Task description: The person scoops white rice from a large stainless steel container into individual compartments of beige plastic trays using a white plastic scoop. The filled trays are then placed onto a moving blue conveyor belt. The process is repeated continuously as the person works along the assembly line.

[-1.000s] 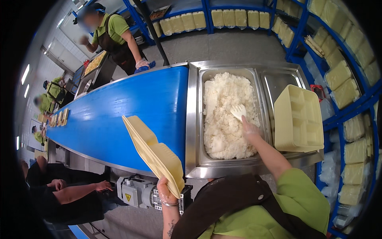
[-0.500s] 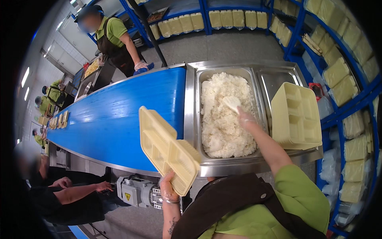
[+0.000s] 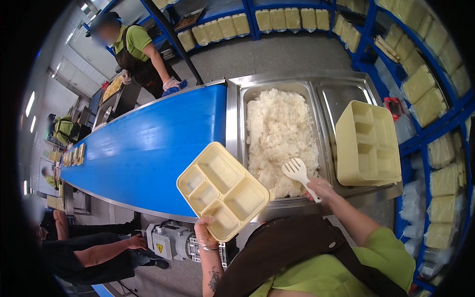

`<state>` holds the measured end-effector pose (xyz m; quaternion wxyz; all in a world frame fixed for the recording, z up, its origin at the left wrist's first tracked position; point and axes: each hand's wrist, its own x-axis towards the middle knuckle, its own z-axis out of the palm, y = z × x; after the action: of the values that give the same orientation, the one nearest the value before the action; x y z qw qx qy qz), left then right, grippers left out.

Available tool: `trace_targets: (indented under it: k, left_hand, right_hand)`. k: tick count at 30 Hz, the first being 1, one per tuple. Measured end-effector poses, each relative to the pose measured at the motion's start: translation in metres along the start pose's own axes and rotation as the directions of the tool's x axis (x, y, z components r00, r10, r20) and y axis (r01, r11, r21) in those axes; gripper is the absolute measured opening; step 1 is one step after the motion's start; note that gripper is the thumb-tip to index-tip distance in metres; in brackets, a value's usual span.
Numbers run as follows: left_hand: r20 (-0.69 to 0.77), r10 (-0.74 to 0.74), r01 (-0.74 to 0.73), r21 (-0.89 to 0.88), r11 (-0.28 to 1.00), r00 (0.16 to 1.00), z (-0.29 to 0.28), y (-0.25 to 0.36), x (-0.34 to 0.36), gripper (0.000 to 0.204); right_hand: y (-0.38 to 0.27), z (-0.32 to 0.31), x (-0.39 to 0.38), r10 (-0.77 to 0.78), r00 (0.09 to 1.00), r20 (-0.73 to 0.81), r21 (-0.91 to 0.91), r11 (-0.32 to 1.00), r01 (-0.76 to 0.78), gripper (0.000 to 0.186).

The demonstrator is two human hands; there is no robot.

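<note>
My left hand [image 3: 207,232] grips the near corner of a cream compartment meal tray [image 3: 222,190], tilted with its open side up. Bare compartment floors show in it. My right hand [image 3: 321,190], in a clear glove, is closed round the handle of a white slotted serving spoon [image 3: 296,171]. The spoon's head is over the near part of the cooked white rice [image 3: 282,133], and its slots look free of rice. A deep steel pan [image 3: 315,109] holds the rice. The tray is left of the pan, partly over its near left corner.
A stack of cream compartment trays [image 3: 354,148] stands right of the rice pan. A blue conveyor belt [image 3: 148,143] runs off to the left, with filled trays [image 3: 74,154] far along it. One co-worker [image 3: 143,54] stands beyond the belt, another [image 3: 99,247] at lower left. Blue shelves [image 3: 368,39] hold wrapped trays.
The tray in my left hand has turned from edge-on to face up. My right hand has drawn the spoon back toward me, from mid-pan to the near end of the rice.
</note>
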<state>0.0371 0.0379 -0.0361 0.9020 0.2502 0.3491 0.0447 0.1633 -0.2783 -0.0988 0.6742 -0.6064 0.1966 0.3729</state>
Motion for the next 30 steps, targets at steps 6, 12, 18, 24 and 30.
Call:
trace_targets:
  k: [6, 12, 18, 24, 30]
  left_hand:
    - [0.057, 0.099, -0.096, -0.056, 0.994, 0.993, 0.001, 0.002, -0.013, 0.048]
    - [0.005, 0.227, -0.226, -0.072, 0.971, 0.974, -0.006, -0.002, -0.026, 0.049]
    - [0.032, 0.232, -0.231, -0.049, 0.972, 0.972, 0.013, -0.008, -0.031, 0.048]
    - [0.058, 0.157, -0.158, 0.011, 0.987, 0.986, 0.031, -0.017, -0.014, 0.042]
    - [0.051, 0.090, -0.098, 0.182, 0.978, 0.995, 0.028, -0.030, 0.012, 0.029]
  right_hand:
    - [-0.005, 0.027, 0.071, -0.120, 0.989, -0.083, 0.139, 0.982, 0.130, 0.011]
    - [-0.030, 0.035, 0.119, -0.222, 0.973, -0.067, 0.140, 0.963, 0.230, 0.010]
    - [-0.026, 0.014, 0.088, -0.244, 0.969, 0.046, 0.147, 0.961, 0.235, 0.011]
    - [-0.030, 0.001, 0.065, -0.323, 0.942, 0.087, 0.147, 0.940, 0.309, 0.014]
    - [-0.031, -0.001, 0.052, -0.317, 0.948, 0.013, 0.053, 0.947, 0.316, 0.015]
